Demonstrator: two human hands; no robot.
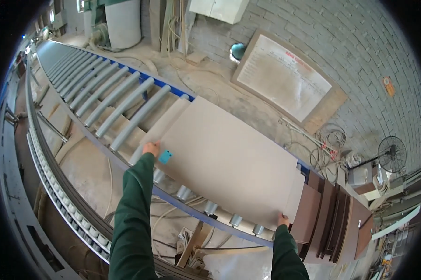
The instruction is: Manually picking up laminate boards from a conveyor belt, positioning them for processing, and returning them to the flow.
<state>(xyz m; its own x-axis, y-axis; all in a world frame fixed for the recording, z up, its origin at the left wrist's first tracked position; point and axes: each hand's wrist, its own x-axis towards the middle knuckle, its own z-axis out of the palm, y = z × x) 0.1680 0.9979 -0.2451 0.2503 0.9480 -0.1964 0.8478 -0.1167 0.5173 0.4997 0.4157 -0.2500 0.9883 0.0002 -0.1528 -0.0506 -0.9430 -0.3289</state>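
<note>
A large flat beige panel (229, 158) lies across a roller conveyor. Beneath it, a second pale panel (167, 122) shows at the left end. My left hand (150, 148) is closed on the near left corner of the top panel, beside a small teal tag (165, 157) on its surface. At the near right corner, my right hand (283, 219) grips the panel's edge with its fingers closed. Parts of the fingers of both hands are hidden at the edge. Both forearms wear dark green sleeves.
The conveyor's bare rollers (119, 107) run off to the far left. Several brown panels (332, 214) are stacked at the right. A white board (285, 77) leans on the brick wall, with coiled cables (332, 140) and a fan (391, 154) nearby. Another conveyor rail (56, 196) curves along the left.
</note>
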